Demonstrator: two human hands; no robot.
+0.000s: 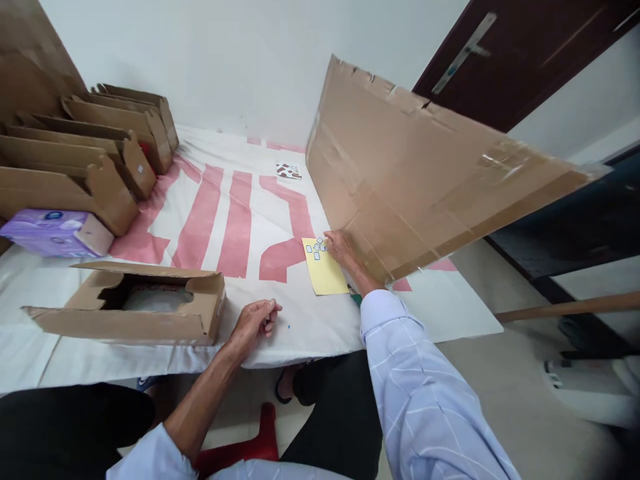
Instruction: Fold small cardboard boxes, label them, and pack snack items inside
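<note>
My right hand (342, 248) is over the top right corner of a yellow sheet of paper (329, 279), its fingers bent together. Several small pale squares with dark outlines (317, 255) lie on the upper part of the sheet, some close to my fingertips. Whether those fingers pinch a square cannot be made out. My left hand (256, 320) rests near the table's front edge, fingers curled in and thumb against them; what they hold, if anything, is hidden. A green object (355, 298), partly covered by my right wrist, lies beside the sheet.
An open cardboard box (125, 325) stands left of my left hand. Several cardboard holders (115, 193) and a purple pack (57, 233) are farther left. A large cardboard panel (400, 167) leans upright on the right. A patterned card (289, 171) lies toward the back of the cloth-covered table (215, 293).
</note>
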